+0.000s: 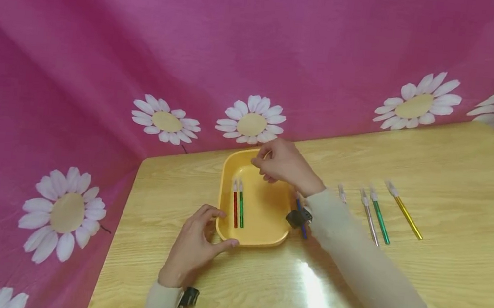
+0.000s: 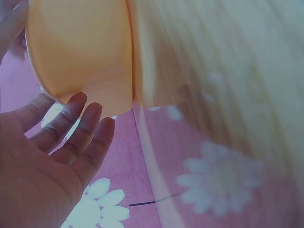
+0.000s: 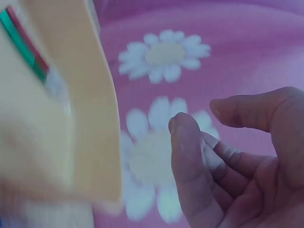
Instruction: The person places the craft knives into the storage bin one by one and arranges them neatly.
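Two pens, red [image 1: 235, 208] and green [image 1: 241, 208], lie in one yellow tray [image 1: 261, 237]. Four more pens [image 1: 379, 216] lie on the worktop [image 1: 441, 272], a fifth under the sleeve [image 1: 353, 253]. Left hand [image 1: 193, 248] touches the tray's corner with relaxed grip; right hand [image 1: 283, 165] hovers loosely curled, empty.

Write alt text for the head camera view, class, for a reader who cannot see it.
A yellow tray on a wooden table holds a red pen and a green pen. The left hand touches its near corner; the right hand hovers over it, empty.
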### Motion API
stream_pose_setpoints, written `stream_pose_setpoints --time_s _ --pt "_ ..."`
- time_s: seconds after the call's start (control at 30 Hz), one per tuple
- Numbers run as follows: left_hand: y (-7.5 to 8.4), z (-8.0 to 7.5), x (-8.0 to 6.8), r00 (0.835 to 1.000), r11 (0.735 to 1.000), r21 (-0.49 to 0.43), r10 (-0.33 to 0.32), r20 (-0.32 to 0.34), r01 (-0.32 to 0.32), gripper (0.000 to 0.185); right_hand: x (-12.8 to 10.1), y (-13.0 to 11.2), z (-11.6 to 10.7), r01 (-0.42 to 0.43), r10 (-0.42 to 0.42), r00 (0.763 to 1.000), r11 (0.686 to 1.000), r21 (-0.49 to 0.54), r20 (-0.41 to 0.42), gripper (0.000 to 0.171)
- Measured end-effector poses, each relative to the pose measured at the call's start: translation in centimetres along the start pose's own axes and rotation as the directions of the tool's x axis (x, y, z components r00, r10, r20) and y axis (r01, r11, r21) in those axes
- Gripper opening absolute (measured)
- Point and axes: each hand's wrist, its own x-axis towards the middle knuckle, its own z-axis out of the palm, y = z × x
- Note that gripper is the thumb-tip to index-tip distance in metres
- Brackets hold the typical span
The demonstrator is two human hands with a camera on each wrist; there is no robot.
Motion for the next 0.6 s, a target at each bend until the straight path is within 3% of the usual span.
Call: stream_pose_setpoints --time_s 0.23,0.47,0.6 --pt "-0.3 -0.2 -0.1 0.999 0.999 -0.040 0.033 0.019 -0.032 0.060 -3.3 4.2 -5.9 0.006 -0.017 0.994 0.995 -0.095 -0.110 0.029" --pt "-1.1 -0.4 0.2 0.997 0.974 -0.223 -0.020 0.079 0.038 0.061 -7.9 11.4 -12.5 -0.112 0.053 0.975 0.957 -0.267 -0.216 0.039" --pt "-1.5 -0.6 0.3 0.995 0.949 -0.311 -0.024 0.102 0.055 0.057 -10.1 15.0 -14.8 -0.185 0.111 0.965 0.930 -0.319 -0.238 0.040"
